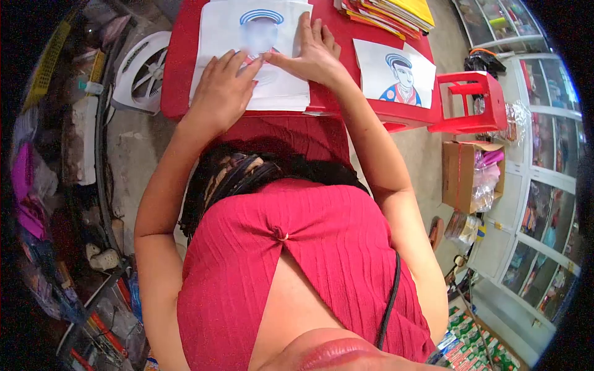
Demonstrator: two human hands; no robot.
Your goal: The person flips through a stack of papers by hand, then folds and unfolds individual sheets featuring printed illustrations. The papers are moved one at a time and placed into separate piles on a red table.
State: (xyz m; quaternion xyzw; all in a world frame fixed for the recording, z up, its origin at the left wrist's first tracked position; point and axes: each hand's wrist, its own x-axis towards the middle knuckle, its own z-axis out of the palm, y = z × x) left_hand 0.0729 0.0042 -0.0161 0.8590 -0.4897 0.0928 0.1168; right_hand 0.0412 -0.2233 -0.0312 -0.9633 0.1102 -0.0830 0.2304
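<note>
A stack of white paper sheets (213, 46) lies on a red table (179, 62). Its top sheet carries a printed figure with a blue striped headpiece (261, 17); the face part is blurred. My left hand (224, 86) rests on the lower left of this sheet, fingers stretched out and slightly bent. On the sheet's right side lies my right hand (315, 59), fingers spread and thumb reaching toward my left fingertips. Both hands touch the paper and cover part of the print. Right of the stack is another sheet with a coloured drawing of a figure (399, 77).
A pile of yellow and orange folders (390, 15) sits at the table's far right. Beside the table stand a red plastic stool (473, 102) and a cardboard box (461, 176). A white fan-like object (145, 74) is on the left; glass-fronted cabinets (544, 154) line the right.
</note>
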